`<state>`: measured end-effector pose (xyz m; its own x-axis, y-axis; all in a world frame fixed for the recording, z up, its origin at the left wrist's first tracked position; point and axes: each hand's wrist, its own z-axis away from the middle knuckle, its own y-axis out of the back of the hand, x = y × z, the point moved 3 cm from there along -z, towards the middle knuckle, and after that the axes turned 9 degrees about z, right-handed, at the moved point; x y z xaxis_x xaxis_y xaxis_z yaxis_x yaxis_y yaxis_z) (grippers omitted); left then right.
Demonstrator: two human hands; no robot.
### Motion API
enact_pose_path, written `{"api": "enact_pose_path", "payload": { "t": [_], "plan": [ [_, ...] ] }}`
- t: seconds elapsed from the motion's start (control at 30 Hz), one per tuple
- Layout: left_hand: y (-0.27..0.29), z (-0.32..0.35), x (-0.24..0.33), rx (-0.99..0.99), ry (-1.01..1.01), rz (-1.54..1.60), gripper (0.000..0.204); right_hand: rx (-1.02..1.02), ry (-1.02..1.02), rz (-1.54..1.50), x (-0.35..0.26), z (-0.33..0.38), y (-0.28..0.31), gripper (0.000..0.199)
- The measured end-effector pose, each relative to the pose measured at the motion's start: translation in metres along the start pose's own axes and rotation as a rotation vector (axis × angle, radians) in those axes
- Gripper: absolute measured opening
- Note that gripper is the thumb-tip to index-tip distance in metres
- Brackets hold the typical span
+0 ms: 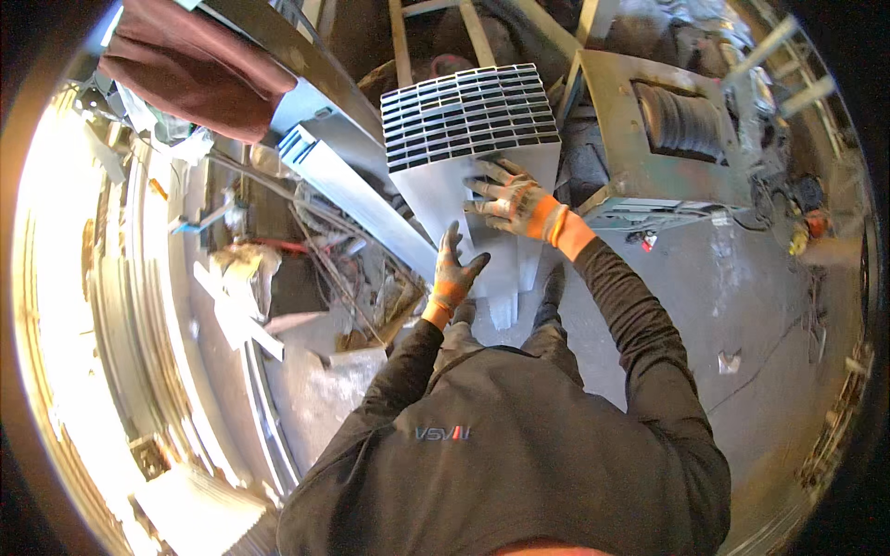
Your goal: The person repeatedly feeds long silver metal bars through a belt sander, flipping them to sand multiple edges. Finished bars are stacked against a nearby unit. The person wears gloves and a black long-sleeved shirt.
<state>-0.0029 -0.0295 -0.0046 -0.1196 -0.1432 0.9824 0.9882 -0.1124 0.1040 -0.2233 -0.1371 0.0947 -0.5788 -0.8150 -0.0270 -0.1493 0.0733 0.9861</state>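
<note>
Aluminium, pale and ribbed, fills the middle of the head view: a bundle of long metal profiles stands upright on the concrete floor, its upper end a grid of small hollow cells facing the camera. The bundle stands just in front of the person's shoes, tipped a little toward them, so it seems to need both hands to stay put.

Gloved in grey with orange cuffs, the left hand lies flat against the lower left side of the bundle, fingers spread and pointing up, pressing rather than gripping. The right hand sits higher, on the right side just under the grid end, fingers splayed wide over the smooth face. Neither hand closes around anything; together they brace the stack from two sides and at two heights, which looks like a way to stop it twisting or sliding.

Another long profile leans just beside the bundle on the left. A green machine stands close on the right. Scrap and offcuts lie on the floor to the left.
</note>
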Motion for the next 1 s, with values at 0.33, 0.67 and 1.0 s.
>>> {"api": "enact_pose_path", "payload": {
  "t": [0.33,0.67,1.0],
  "plan": [
    [-0.116,-0.044,0.001,0.567,-0.082,-0.119,0.131,0.484,-0.608,-0.63,-0.027,0.121,-0.057,0.072],
    [-0.111,-0.032,0.019,0.683,-0.111,-0.452,0.119,0.049,-0.77,-0.662,-0.016,0.207,-0.119,0.061],
    [-0.088,-0.037,-0.017,0.685,0.008,-0.79,0.101,0.196,-0.64,-0.486,-0.077,0.343,-0.037,0.059]
  ]
}}
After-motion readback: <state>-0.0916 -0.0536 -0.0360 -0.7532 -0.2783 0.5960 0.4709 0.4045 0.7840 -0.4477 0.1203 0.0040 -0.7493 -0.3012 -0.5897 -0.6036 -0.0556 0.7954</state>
